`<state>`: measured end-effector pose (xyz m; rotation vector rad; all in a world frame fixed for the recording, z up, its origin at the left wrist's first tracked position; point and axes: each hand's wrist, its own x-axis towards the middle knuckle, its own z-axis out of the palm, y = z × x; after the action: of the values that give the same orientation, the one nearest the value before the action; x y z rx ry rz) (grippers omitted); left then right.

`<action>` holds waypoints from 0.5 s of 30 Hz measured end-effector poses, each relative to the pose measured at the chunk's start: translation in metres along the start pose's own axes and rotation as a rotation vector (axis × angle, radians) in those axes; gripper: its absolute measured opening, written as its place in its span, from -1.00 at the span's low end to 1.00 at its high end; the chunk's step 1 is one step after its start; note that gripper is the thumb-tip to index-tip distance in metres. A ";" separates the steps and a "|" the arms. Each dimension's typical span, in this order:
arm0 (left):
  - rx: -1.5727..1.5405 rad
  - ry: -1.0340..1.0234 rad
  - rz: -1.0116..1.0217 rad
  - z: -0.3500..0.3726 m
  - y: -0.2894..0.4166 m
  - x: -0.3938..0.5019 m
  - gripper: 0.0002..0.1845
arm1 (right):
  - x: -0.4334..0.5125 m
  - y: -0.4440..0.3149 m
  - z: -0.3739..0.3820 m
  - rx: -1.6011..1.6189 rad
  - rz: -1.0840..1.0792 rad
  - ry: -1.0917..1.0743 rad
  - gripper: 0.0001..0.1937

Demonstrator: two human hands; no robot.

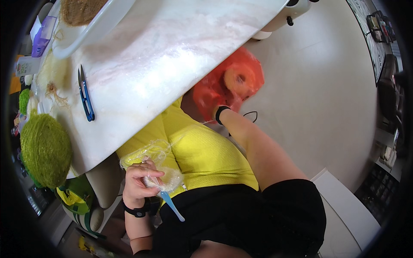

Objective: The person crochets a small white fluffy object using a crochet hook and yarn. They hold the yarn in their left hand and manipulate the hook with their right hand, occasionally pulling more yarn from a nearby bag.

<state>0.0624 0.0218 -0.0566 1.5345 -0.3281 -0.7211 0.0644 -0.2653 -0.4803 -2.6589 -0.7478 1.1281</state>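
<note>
My left hand (142,180) is closed around a small piece of pale fluffy yarn work (171,179) and a blue-handled tool (173,207), probably a crochet hook. Loose loops of thin whitish yarn (155,150) trail over the fingers and the yellow garment on my lap (206,154). My right arm reaches down beside the table to a red plastic bag (206,96); only the edge of my right hand (216,111) shows, its fingers hidden at the bag. A round, pale cone or roll (239,79) with a dark centre shows through the bag.
On the marble-patterned table (138,87) lie blue thread snips (85,96), green fuzzy yarn (45,151), cream yarn (53,72) and a white tray (96,34) with brown yarn (80,13). The table's edge runs diagonally above my lap. A green bag (75,196) is below left.
</note>
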 end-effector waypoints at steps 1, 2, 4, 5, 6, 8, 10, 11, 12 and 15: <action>-0.008 -0.004 -0.001 0.000 -0.001 0.001 -0.66 | -0.007 0.001 0.005 -0.016 -0.017 -0.073 -0.65; 0.000 -0.003 -0.002 0.001 -0.001 0.001 -0.66 | -0.013 0.005 0.006 -0.032 -0.034 -0.146 -0.66; -0.014 -0.008 -0.005 0.002 -0.002 0.003 -0.66 | -0.022 0.017 0.002 -0.065 -0.070 -0.294 -0.66; -0.013 -0.009 -0.008 0.002 -0.003 0.004 -0.66 | -0.027 0.023 -0.001 -0.060 -0.135 -0.420 -0.66; -0.016 -0.007 -0.012 0.002 -0.003 0.004 -0.66 | -0.028 0.032 -0.007 0.277 0.025 -0.331 -0.69; -0.003 -0.003 -0.020 0.003 -0.004 0.005 -0.66 | -0.031 0.052 -0.012 0.365 0.132 -0.178 -0.66; -0.027 -0.003 -0.020 0.004 -0.004 0.005 -0.67 | -0.039 0.068 -0.008 0.549 0.281 0.037 -0.62; -0.013 0.002 -0.012 0.004 -0.004 0.005 -0.67 | -0.044 0.075 -0.002 0.681 0.393 0.200 -0.61; -0.031 0.000 -0.020 0.005 -0.004 0.004 -0.67 | -0.053 0.082 0.006 0.812 0.510 0.356 -0.60; -0.030 0.001 -0.017 0.006 -0.005 0.004 -0.66 | -0.085 0.092 0.036 0.782 0.871 0.416 -0.53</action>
<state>0.0607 0.0157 -0.0624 1.5110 -0.3031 -0.7351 0.0241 -0.3891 -0.4820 -2.3243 0.8372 0.6883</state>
